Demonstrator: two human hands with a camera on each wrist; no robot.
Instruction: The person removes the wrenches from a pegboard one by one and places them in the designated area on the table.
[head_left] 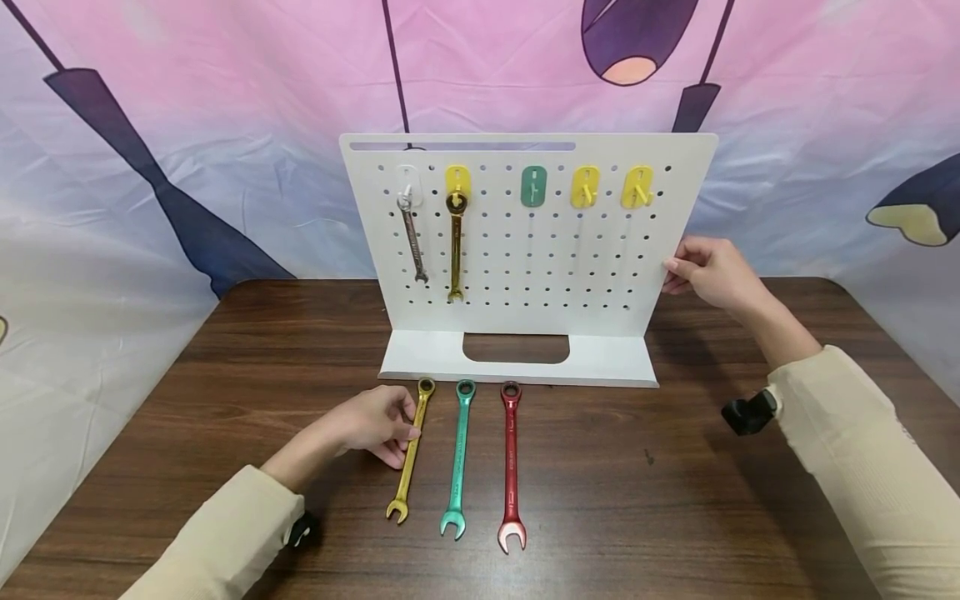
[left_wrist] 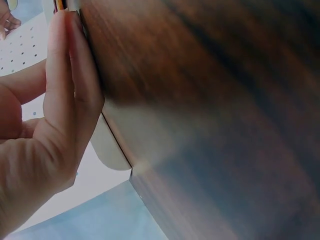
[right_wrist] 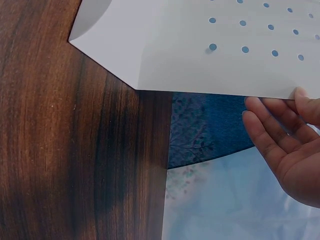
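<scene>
Dark brown wood-grain counter (head_left: pixel 615 500) below a pastel fabric backdrop (head_left: pixel 262 100)

We see pink, white and blue cloth with dark printed shapes filling the top of the frame behind the counter. At lower left of centre, our left hand (head_left: pixel 378 423) pinches a slim yellow metal combination wrench (head_left: pixel 407 477), which slants with its ring end up and its forked end down; we cannot tell whether it lies fully on the wood. Just right of it we have a shiny green metal combination wrench (head_left: pixel 460 454), and next to that, at lower centre, a red metal combination wrench (head_left: pixel 512 458) with a silvery forked end.

Across the middle of the frame stands a white perforated pegboard (head_left: pixel 525 321) on a flat base. Our right hand (head_left: pixel 712 271) grips its right edge, thumb on the front and fingers behind. On the board's upper left, a silver metal wrench (head_left: pixel 413 242) hangs from a white oval hook (head_left: pixel 408 175), and beside it a gold-coloured metal wrench (head_left: pixel 456 258) hangs from a yellow oval hook (head_left: pixel 458 175). Farther right in that row are a green oval hook (head_left: pixel 533 186) and two more yellow hooks (head_left: pixel 583 177). We wear cream sleeves (head_left: pixel 847 433), with a small black device (head_left: pixel 750 414) at each wrist.
</scene>
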